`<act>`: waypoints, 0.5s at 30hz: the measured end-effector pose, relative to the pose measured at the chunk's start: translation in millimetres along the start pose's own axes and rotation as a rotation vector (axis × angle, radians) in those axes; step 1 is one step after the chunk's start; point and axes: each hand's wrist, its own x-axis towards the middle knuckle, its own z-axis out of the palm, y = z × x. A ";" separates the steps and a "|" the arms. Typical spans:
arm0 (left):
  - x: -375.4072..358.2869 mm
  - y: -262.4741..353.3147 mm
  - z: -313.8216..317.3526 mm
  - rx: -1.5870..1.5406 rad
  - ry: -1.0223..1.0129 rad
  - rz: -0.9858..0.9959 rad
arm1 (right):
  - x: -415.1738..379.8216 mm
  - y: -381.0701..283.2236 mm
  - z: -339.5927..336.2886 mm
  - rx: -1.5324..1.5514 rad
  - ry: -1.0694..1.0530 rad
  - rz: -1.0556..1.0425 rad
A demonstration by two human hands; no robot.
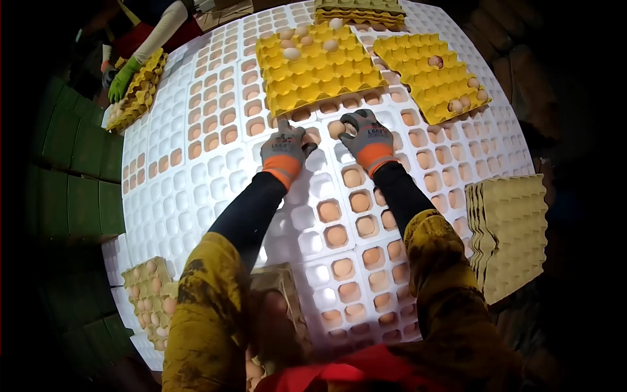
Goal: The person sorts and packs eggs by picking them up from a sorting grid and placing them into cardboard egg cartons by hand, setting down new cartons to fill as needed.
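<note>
In the head view, my left hand (285,151), in a grey and orange glove, is over the white foam egg trays (228,160). Its fingers point forward and its thumb stands apart, beside a brown egg (313,135). My right hand (369,138), gloved alike, has its fingers curled against another brown egg (336,129) at a tray cell. Just beyond both hands lies a yellow egg flat (320,81) with several eggs at its far end. Rows of brown eggs (336,236) sit in cells nearer my body; the cells to their left hold none.
A second yellow flat (424,81) with several eggs, one stained, lies at right. Stacked pulp flats (509,235) stand at the right edge; another stack (359,12) is at the back. An egg-filled flat (147,300) is lower left. A co-worker's green-gloved hand (123,80) touches flats.
</note>
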 end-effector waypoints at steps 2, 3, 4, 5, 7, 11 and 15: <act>-8.0 -6.0 -6.3 0.064 0.025 0.094 | 9.5 14.7 3.5 0.246 0.225 -0.137; -8.4 -11.1 -13.2 0.067 0.009 0.100 | 13.1 26.4 2.2 0.586 0.038 0.104; -11.6 -22.1 -14.4 0.071 -0.012 0.105 | 14.8 23.1 -13.3 0.919 -0.158 0.357; -12.2 -37.9 -5.2 -0.017 0.054 0.166 | 16.8 29.2 -20.9 0.894 -0.232 0.354; -13.2 -46.2 -10.8 -0.228 0.109 0.121 | 23.2 43.6 -23.2 1.144 -0.103 0.376; -10.7 -86.0 22.4 -0.847 0.395 0.014 | 31.0 82.6 2.2 0.877 0.298 0.000; -29.8 -109.2 33.3 -0.162 0.321 0.223 | 18.2 74.1 5.7 0.208 0.291 -0.409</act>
